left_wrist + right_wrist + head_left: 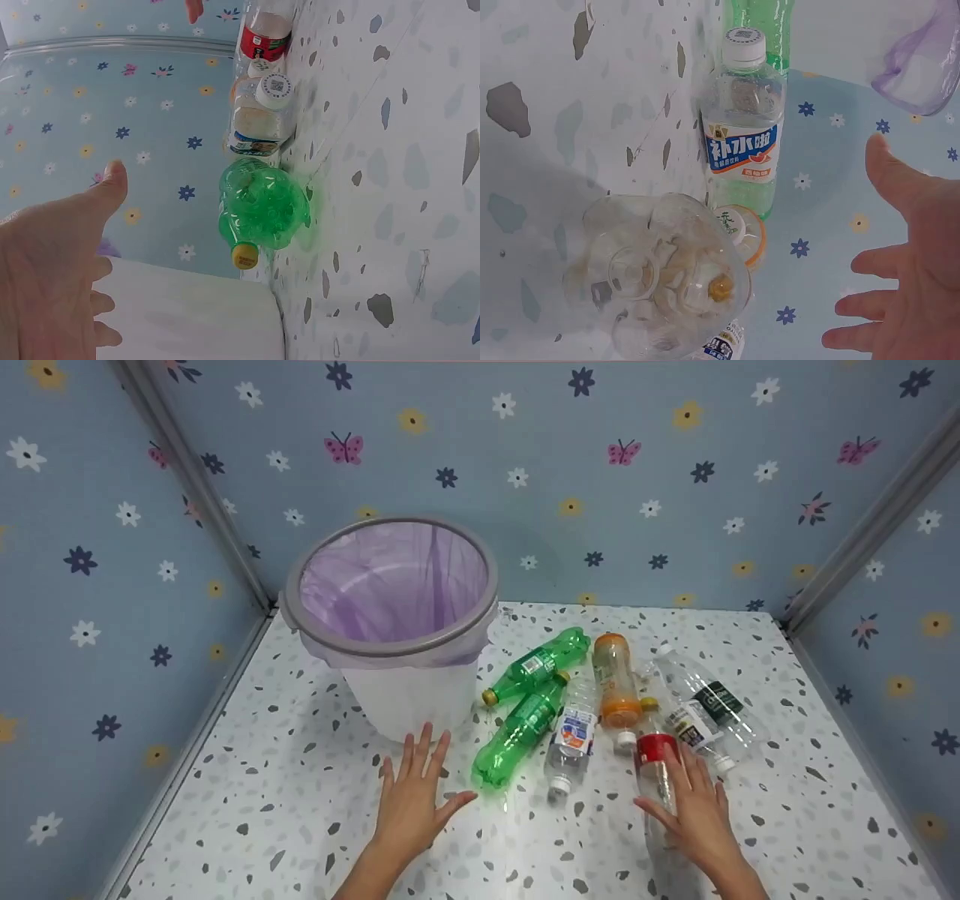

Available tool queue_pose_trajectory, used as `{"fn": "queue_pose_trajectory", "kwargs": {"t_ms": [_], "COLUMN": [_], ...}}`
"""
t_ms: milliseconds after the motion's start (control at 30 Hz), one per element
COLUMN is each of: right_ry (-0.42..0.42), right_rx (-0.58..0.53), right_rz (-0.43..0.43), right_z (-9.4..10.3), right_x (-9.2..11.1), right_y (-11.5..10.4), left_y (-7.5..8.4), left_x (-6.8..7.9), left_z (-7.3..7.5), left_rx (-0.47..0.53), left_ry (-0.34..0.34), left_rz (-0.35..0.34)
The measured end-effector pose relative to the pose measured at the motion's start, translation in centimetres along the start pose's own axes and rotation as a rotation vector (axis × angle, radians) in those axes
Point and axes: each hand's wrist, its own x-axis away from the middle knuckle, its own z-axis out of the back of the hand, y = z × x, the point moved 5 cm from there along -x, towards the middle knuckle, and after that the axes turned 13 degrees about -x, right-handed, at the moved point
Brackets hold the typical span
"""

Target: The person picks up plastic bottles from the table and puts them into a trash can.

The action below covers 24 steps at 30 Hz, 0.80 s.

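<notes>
Evidently neither hand carries anything: the left hand [412, 802] and the right hand [697, 810] are well apart, fingers and thumbs spread. The left hangs in front of the white bin [409, 701], near the lower green bottle [517, 735]; the right hovers above the red-labelled bottle [654, 751], not touching it, its spread perhaps suiting a round body.

All the bottles lie on their sides on the tabletop [247, 780], right of the bin. Caps point different ways, so they read as a loose scatter, not a row; the blue-labelled bottle [574, 731] and the orange-banded bottle [616, 679] lie mid-group. The bin stands upright, mouth up, its purple liner [360, 619] draped outside below the grey rim [390, 649], presumably to stop it slipping inward.
</notes>
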Motion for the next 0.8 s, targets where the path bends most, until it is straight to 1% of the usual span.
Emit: {"fn": "queue_pose_trajectory", "kwargs": {"t_ms": [167,233,433,500,633,800], "right_ry": [0.084,0.100,0.057,0.045,0.032,0.002], "right_rx": [-0.010,-0.017,-0.033,-0.037,-0.055,-0.082], "right_rz": [0.051,0.056,-0.024,-0.041,-0.052,-0.079], "right_z": [0.3,0.3,0.1,0.1,0.0,-0.1], "right_x": [0.1,0.2,0.1,0.0,-0.2,-0.6], "right_y": [-0.1,0.0,0.7,0.8,1.0,1.3], "left_y": [-0.2,-0.4,-1.4,-1.9,-3.0,-4.6], "left_x": [0.0,0.0,0.0,-0.1,-0.2,-0.2], "left_z": [1.1,1.6,3.2,3.8,4.8,5.9], "left_rx": [0.046,0.071,0.148,0.159,0.170,0.189], "left_ry": [0.050,0.087,0.248,0.287,0.335,0.361], "left_rz": [0.005,0.005,0.013,0.019,0.047,0.106]}}
